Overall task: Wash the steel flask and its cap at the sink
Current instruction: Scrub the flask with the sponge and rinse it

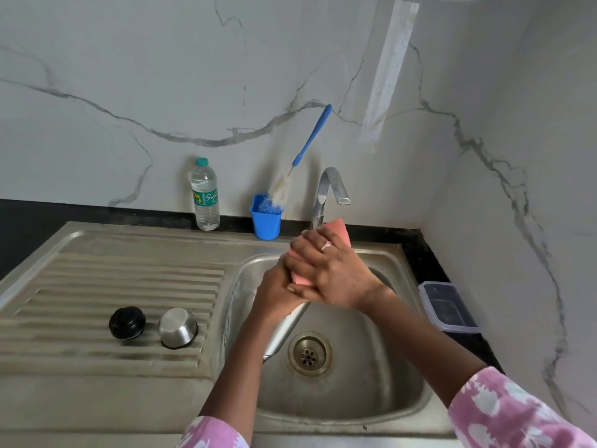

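The steel flask (286,329) is held tilted over the sink basin (381,392), its lower end pointing down toward the drain (309,353). My left hand (274,294) grips its upper part. My right hand (329,270) presses a pink sponge (339,229) around the flask's top, just under the tap (329,189). On the ribbed draining board (97,286) to the left stand the black stopper (127,322) and the steel cup cap (177,327), upside down. No water stream is visible.
A blue holder (265,221) with a blue-handled bottle brush (303,153) and a plastic water bottle (205,195) stand against the marble wall. A clear lidded container (447,307) lies on the black counter right of the sink.
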